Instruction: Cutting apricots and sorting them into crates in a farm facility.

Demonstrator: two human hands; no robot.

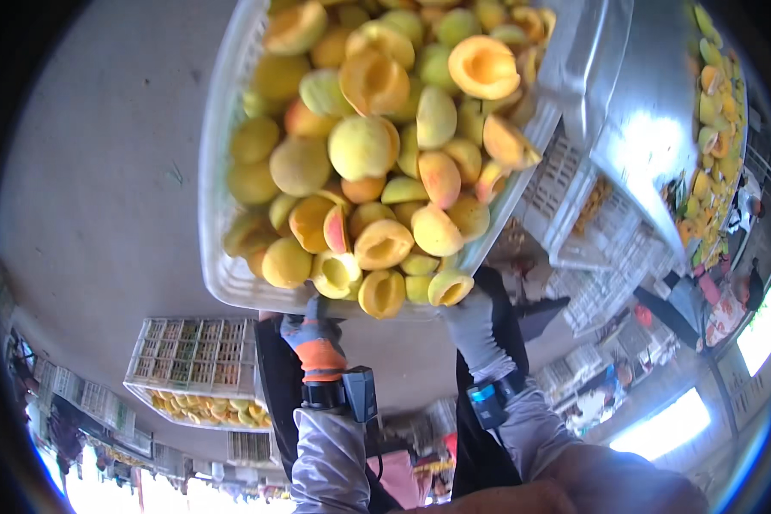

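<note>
A white plastic crate (213,257) full of halved, pitted apricots or peaches fills the upper middle, close before me. My left hand (313,340), in a grey and orange glove, grips the crate's near rim, its thumb over the edge. Farther right, my right hand (472,327) in a grey glove is at the same rim near the corner; its fingers are hidden behind the wall. Among the fruit, one orange half (484,67) lies cut side up near the crate's right side. Each wrist carries a strapped black device.
A shiny metal surface (655,83) borders the crate on the right, with a heap of fruit (713,141) beyond. White crates (565,193) stand beneath it. Another stack of crates (193,353) with fruit is at lower left. People (719,308) are at the right.
</note>
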